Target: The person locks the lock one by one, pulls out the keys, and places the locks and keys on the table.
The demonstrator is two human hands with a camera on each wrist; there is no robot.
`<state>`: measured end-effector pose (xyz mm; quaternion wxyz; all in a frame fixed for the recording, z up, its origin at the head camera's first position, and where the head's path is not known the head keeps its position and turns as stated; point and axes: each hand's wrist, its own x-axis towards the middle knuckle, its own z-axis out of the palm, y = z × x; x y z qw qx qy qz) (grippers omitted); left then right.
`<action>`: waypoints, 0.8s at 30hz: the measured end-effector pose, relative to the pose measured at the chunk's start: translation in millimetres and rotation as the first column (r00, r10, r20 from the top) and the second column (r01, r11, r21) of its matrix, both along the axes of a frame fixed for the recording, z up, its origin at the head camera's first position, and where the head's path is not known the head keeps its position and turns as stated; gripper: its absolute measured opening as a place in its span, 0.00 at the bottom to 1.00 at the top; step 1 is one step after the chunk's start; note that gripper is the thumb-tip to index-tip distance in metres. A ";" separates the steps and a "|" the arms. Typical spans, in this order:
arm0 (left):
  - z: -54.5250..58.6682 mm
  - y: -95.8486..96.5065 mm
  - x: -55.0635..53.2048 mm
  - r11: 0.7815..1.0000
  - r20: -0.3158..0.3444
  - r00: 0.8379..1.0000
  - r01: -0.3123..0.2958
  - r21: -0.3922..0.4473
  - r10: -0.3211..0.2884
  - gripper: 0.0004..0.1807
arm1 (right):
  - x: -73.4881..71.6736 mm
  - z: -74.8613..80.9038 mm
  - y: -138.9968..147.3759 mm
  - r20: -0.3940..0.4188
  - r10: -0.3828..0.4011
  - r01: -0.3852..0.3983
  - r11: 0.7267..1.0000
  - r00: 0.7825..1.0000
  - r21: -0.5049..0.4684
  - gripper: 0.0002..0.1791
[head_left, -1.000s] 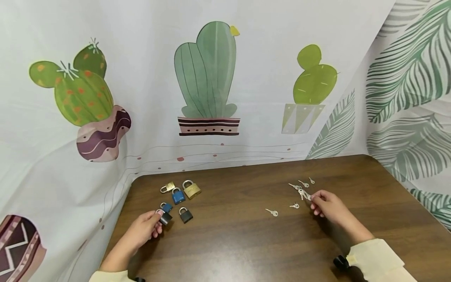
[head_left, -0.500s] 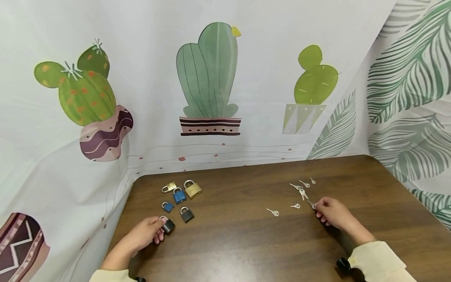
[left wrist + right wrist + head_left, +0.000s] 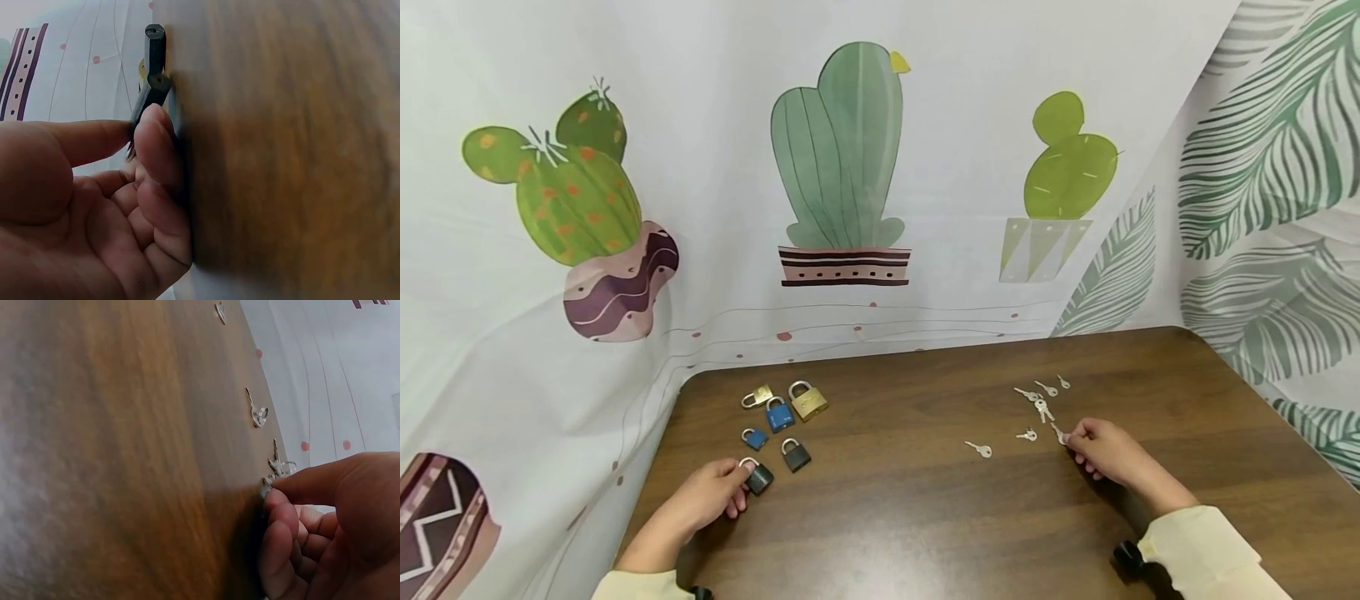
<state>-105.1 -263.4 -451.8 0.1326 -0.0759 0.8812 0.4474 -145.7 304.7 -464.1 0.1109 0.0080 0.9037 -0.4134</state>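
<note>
Thumb and fingers of my left hand (image 3: 707,497) pinch a black padlock (image 3: 760,479) by its shackle at the table's left. In the left wrist view the padlock (image 3: 150,99) shows end-on, partly behind the fingertips. Just beyond it lie a small blue padlock (image 3: 755,439) and another black padlock (image 3: 797,456). At the right, my right hand (image 3: 1108,454) pinches a small silver key (image 3: 1058,434) by its head, the blade pointing away. A linked pair of keys (image 3: 1043,411) lies just beyond that key.
Farther back at left are a larger blue padlock (image 3: 780,415), a small brass padlock (image 3: 757,397) and a big brass padlock (image 3: 808,402). More keys lie singly or in sets, including a key (image 3: 978,450) and a small set (image 3: 1027,434). A printed cloth (image 3: 955,167) hangs behind the brown table (image 3: 895,492).
My left hand has drawn the black padlock nearer, off the small blue padlock. My right hand has pulled its key nearer, apart from the linked pair. Both are nearly still over the last half second.
</note>
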 end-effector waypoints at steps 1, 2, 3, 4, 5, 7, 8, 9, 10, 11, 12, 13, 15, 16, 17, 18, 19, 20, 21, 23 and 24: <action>0.3 0.4 0.3 1.000 -0.007 1.000 -0.001 -0.015 0.001 0.17 | -0.2 0.2 0.1 0.001 0.004 -0.004 1.000 1.000 -0.003 0.10; 0.8 0.9 0.4 1.000 -0.013 1.000 -0.003 -0.027 0.002 0.17 | -0.3 0.4 0.3 0.001 0.009 -0.009 1.000 1.000 -0.006 0.10; 0.9 1.2 0.5 0.999 -0.019 1.000 -0.003 -0.042 0.002 0.17 | -0.5 0.5 0.6 0.000 0.016 -0.016 1.000 1.000 -0.009 0.10; 1.1 1.6 0.4 0.998 -0.025 1.000 -0.001 -0.055 -0.001 0.17 | -0.7 0.8 0.8 0.002 0.021 -0.021 1.000 1.000 -0.011 0.11; 1.2 2.0 0.3 0.998 -0.026 1.000 -0.003 -0.068 0.001 0.17 | -0.8 0.8 0.9 0.005 0.028 -0.028 1.000 1.000 -0.012 0.11; 0.9 2.6 0.0 0.995 -0.029 1.000 -0.006 -0.099 0.003 0.16 | -1.1 0.8 0.9 0.009 0.043 -0.043 0.999 0.999 -0.011 0.11; 0.5 2.8 -0.3 0.993 -0.029 1.000 -0.005 -0.116 0.002 0.16 | -1.3 0.9 0.8 0.008 0.053 -0.052 0.999 0.999 -0.005 0.11; 0.3 3.0 -0.6 0.991 -0.029 1.000 -0.004 -0.134 0.000 0.17 | -1.6 0.9 0.7 0.009 0.062 -0.062 0.998 0.998 0.001 0.11; 0.2 3.2 -1.1 0.989 -0.030 1.000 -0.002 -0.150 -0.002 0.17 | -1.8 0.9 0.6 0.009 0.069 -0.069 0.998 0.998 0.007 0.11; 0.1 3.3 -1.5 0.986 -0.028 1.000 0.000 -0.167 -0.005 0.17 | -1.8 1.0 0.7 0.006 0.076 -0.076 0.997 0.997 0.012 0.10; 0.2 3.5 -1.9 0.983 -0.031 0.999 0.005 -0.185 -0.011 0.17 | -1.8 1.3 0.8 0.004 0.081 -0.081 0.997 0.997 0.016 0.10; 0.1 3.6 -2.2 0.980 -0.033 0.999 0.010 -0.201 -0.017 0.17 | -1.9 1.8 0.7 0.004 0.085 -0.085 0.996 0.996 0.022 0.10; 0.3 3.7 -3.0 0.975 -0.036 0.999 0.018 -0.224 -0.027 0.17 | -1.7 1.6 0.8 0.002 0.092 -0.092 0.995 0.996 0.029 0.10; 0.3 3.8 -3.3 0.973 -0.036 0.999 0.022 -0.231 -0.031 0.16 | -1.6 1.4 0.8 0.001 0.093 -0.093 0.995 0.996 0.033 0.10; 0.3 3.8 -3.6 0.971 -0.036 0.999 0.024 -0.237 -0.034 0.16 | -1.4 1.3 0.9 0.000 0.093 -0.093 0.995 0.996 0.037 0.10; 0.1 3.8 -3.9 0.971 -0.037 0.999 0.026 -0.239 -0.036 0.16 | -1.3 1.2 0.5 0.003 0.089 -0.089 0.995 0.996 0.042 0.11; -0.1 3.7 -4.1 0.970 -0.036 0.999 0.026 -0.240 -0.036 0.16 | -1.1 0.9 0.1 0.007 0.085 -0.085 0.995 0.996 0.048 0.11; -0.2 3.7 -4.2 0.970 -0.035 0.999 0.027 -0.240 -0.037 0.16 | -1.1 0.5 0.1 0.007 0.082 -0.082 0.995 0.997 0.053 0.11; -0.4 3.8 -4.3 0.971 -0.035 0.999 0.027 -0.239 -0.036 0.16 | -0.9 0.4 -0.1 0.008 0.080 -0.081 0.995 0.997 0.058 0.11; -0.9 3.8 -4.7 0.971 -0.035 0.999 0.026 -0.237 -0.036 0.16 | -0.8 0.7 -0.2 0.008 0.078 -0.079 0.995 0.997 0.068 0.12; -1.1 3.8 -4.9 0.971 -0.035 0.999 0.026 -0.236 -0.035 0.16 | -0.8 0.8 -0.4 0.009 0.077 -0.077 0.994 0.997 0.072 0.12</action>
